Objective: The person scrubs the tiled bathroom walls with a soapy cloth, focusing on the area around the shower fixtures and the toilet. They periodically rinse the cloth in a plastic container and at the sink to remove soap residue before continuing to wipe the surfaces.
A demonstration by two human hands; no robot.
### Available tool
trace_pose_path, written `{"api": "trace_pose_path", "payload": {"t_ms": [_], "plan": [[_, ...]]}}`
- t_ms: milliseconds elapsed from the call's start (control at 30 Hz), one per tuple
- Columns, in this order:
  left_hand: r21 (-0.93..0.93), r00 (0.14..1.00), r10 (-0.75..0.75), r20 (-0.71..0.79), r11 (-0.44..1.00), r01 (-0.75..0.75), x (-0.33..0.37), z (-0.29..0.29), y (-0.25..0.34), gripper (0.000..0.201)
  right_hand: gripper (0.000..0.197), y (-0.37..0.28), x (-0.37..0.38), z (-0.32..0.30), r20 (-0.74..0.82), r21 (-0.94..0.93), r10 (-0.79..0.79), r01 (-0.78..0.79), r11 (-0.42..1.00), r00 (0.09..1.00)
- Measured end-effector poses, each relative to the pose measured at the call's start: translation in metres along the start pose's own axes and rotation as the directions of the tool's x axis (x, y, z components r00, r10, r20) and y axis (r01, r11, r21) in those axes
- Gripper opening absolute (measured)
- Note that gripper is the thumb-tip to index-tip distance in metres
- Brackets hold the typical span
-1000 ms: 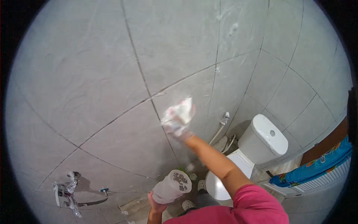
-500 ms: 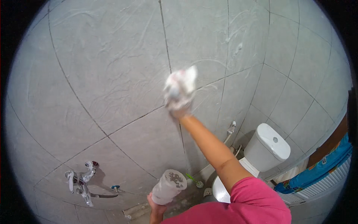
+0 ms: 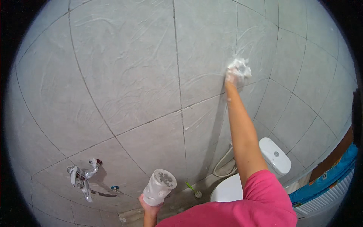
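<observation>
My right hand (image 3: 232, 78) reaches out to the grey tiled wall (image 3: 143, 87), its fingers closed round a foam-covered white cloth (image 3: 244, 69) pressed to the tiles near the corner. Motion and foam blur the cloth's edges. Low down, my left hand (image 3: 149, 207) is wrapped round a whitish, cloudy plastic container (image 3: 155, 192). The container is tilted with its open mouth upward, and foam clings to its inside. Streaks of white suds curve across the wall tiles.
A chrome tap (image 3: 84, 177) juts from the wall at lower left. The white toilet (image 3: 275, 154) stands at right, partly behind my arm. On the floor is a green-handled brush (image 3: 196, 193). A blue patterned cloth (image 3: 325, 176) hangs at far right.
My right hand has swept the cloth rightward across the wall, from the middle tiles toward the corner. My left hand still holds the container, slightly further left in view.
</observation>
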State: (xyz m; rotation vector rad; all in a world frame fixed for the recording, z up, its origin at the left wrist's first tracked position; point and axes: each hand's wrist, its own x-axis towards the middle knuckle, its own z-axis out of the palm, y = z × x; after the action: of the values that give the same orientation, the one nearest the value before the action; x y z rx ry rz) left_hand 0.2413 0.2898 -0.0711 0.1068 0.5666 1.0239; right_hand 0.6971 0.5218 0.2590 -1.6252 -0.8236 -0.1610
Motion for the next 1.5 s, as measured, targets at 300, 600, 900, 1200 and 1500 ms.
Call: {"api": "trace_pose_path", "payload": {"t_ms": [300, 600, 900, 1200, 1500], "plan": [[-0.006, 0.998, -0.056, 0.007, 0.998, 0.056, 0.032, 0.050, -0.030, 0.059, 0.053, -0.012, -0.083, 0.030, -0.170, -0.321, -0.949, 0.896, 0.308, 0.265], [0.368, 0.980, 0.117, 0.162, 0.914, -0.170, 0.030, 0.095, -0.041, 0.063, 0.044, 0.031, 0.147, -0.036, 0.126, -0.394, -0.208, 0.242, 0.887, 0.970], [0.101, 0.996, -0.089, -0.006, 0.991, 0.090, 0.062, 0.098, -0.051, 0.060, 0.039, -0.080, 0.038, 0.022, -0.195, -0.278, -0.914, 0.873, 0.400, 0.357], [0.391, 0.998, 0.041, 0.046, 0.919, -0.056, 0.046, 0.121, -0.058, 0.062, 0.049, -0.061, 0.163, -0.056, -0.137, -0.283, -0.767, 0.717, 0.637, 0.627], [0.154, 0.989, -0.116, 0.096, 0.983, 0.100, 0.060, 0.082, -0.064, 0.061, 0.033, 0.090, 0.283, -0.059, -0.214, -0.697, -0.602, 0.311, 0.646, 0.769]]}}
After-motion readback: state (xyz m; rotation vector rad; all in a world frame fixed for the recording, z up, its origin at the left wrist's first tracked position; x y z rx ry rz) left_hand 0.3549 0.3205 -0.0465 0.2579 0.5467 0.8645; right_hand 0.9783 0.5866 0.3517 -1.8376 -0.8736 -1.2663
